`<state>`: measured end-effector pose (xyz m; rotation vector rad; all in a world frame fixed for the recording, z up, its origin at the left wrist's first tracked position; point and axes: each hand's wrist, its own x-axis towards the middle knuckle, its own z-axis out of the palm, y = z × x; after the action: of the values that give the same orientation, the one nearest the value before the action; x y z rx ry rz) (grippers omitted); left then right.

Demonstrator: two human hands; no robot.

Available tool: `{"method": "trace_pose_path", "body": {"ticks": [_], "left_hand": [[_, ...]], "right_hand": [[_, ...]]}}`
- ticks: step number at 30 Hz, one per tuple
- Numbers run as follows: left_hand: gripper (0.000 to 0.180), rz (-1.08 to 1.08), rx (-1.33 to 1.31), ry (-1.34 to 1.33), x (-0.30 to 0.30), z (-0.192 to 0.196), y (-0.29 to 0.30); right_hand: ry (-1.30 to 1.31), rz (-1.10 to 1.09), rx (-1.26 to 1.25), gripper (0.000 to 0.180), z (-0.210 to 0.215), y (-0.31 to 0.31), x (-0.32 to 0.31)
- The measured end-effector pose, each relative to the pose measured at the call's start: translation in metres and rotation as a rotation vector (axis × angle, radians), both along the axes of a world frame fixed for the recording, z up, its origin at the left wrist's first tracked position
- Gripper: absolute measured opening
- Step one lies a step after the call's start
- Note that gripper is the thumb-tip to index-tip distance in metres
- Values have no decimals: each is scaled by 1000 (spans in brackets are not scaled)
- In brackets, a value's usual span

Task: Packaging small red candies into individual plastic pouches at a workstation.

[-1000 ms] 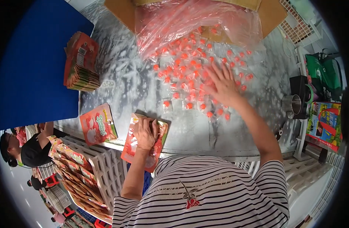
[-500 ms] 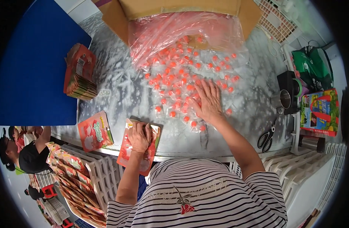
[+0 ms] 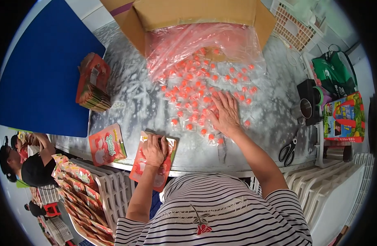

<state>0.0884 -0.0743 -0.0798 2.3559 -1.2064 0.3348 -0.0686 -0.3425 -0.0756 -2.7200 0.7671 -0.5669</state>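
The left hand lies with curled fingers on a red pouch overhanging the tabletop's near edge; whether it grips is unclear. The right hand, fingers spread, gripping nothing, rests over wrapped red balls. Beyond stands an open cardboard box.

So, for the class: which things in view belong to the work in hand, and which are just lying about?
In the work, it seems:
red pouch under the left hand
wrapped red pieces at the right hand
open carton

Probably lying about:
scissors
metal cup
green bag
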Motion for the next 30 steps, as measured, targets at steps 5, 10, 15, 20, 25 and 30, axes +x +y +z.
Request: {"method": "trace_pose_path", "body": {"ticks": [5, 10, 15, 20, 25, 30], "left_hand": [[13, 0, -9, -35, 0, -3, 0], [13, -10, -27, -11, 1, -4, 0], [12, -7, -13, 6, 0, 2, -2], [13, -10, -13, 14, 0, -1, -1], [14, -9, -11, 11, -2, 0, 0], [14, -5, -16, 23, -2, -2, 0]], "right_hand": [[-17, 1, -1, 58, 0, -2, 0], [-37, 8, -15, 57, 3, -1, 1], [-29, -7, 0, 56, 2, -2, 2], [-28, -12, -11, 56, 4, -3, 2], [-48, -16, -28, 56, 3, -3, 2], [-46, -27, -16, 55, 2, -2, 1]]}}
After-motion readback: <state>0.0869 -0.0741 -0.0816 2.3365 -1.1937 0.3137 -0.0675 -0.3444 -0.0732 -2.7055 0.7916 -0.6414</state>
